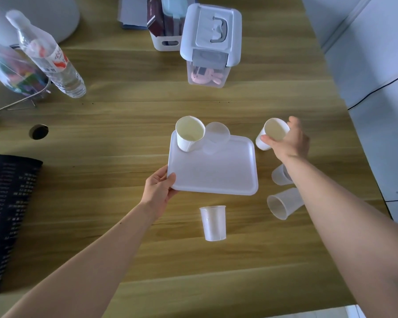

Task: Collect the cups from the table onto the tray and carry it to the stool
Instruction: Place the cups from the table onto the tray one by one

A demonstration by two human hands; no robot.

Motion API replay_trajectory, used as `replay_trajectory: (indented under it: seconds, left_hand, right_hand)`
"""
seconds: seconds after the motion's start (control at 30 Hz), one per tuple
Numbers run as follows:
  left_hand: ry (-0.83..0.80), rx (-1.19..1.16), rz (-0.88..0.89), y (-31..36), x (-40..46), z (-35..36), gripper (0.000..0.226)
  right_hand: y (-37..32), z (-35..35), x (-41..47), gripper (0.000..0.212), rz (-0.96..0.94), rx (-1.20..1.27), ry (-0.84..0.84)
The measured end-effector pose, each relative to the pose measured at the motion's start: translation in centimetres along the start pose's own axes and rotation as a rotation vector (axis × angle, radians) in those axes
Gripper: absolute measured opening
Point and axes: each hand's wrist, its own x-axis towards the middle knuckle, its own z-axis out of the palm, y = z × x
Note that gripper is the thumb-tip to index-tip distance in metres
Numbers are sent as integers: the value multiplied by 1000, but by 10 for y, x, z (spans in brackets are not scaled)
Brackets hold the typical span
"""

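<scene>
A white tray (218, 173) lies on the wooden table, and my left hand (157, 189) grips its near left corner. A white paper cup (190, 134) and a clear plastic cup (216, 137) stand at the tray's far edge. My right hand (290, 141) is closed around a second white paper cup (271, 133) just right of the tray. On the table, a clear cup (213, 222) stands in front of the tray, another (282, 203) lies on its side to the right, and a third (280, 175) is partly hidden behind my right forearm.
A lidded storage box (210, 42) and a white basket (166, 26) with items stand at the back. At the left are a water bottle (48, 56), a bag of coloured things (12, 72) and a dark mesh bin (7, 207). The table's right edge (345, 106) borders white cabinets.
</scene>
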Motion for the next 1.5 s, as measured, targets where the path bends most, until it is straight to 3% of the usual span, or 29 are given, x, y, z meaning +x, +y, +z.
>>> replay_trajectory:
  seconds: [0.27, 0.43, 0.73, 0.97, 1.1, 1.3, 1.5]
  left_hand:
    - [-28, -13, 2, 0, -6, 7, 30]
    - [-43, -30, 5, 3, -10, 8, 32]
    - [-55, -43, 34, 7, -23, 3, 29]
    - [10, -78, 44, 12, -21, -12, 29]
    - [52, -106, 51, 13, -17, -21, 30]
    - [82, -118, 58, 9, -20, -33, 36]
    - [96, -123, 55, 6, -26, -43, 37]
  right_hand:
    - [-23, -8, -22, 92, -158, 128, -32]
    - [-28, -1, -37, 98, -180, 132, -126]
    - [-26, -1, -59, 97, -220, 180, -101]
    - [-15, 1, -102, 61, -243, 252, 85]
    - [-2, 19, -136, 47, -148, 257, -11]
    - [7, 48, -173, 71, -34, 75, -314]
    - [7, 66, -190, 94, 75, -56, -417]
